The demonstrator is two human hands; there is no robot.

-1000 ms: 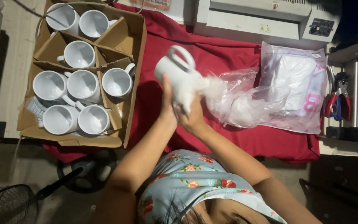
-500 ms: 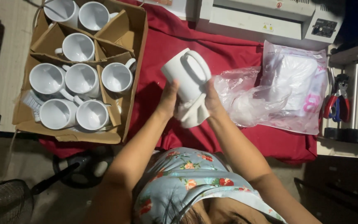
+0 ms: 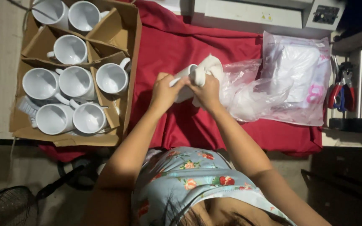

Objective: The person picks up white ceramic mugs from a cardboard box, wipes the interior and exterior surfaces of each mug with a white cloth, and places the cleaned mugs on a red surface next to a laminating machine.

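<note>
Over the red cloth (image 3: 168,42) I hold a white mug (image 3: 184,81) between both hands. My left hand (image 3: 164,92) grips the mug's side. My right hand (image 3: 208,93) presses a white rag (image 3: 208,67) against the mug's top, so most of the mug is hidden. A cardboard box (image 3: 124,104) at the left holds several more white mugs (image 3: 112,78) in divided cells.
Clear plastic bags (image 3: 290,83) with white contents lie right of my hands. A white machine (image 3: 252,12) stands at the back. Red-handled pliers (image 3: 343,88) sit on a stand at the far right. A fan (image 3: 5,207) is on the floor at lower left.
The mug has come down from upright in front of me to low between my hands, and the rag now covers its top. The view shifted slightly.
</note>
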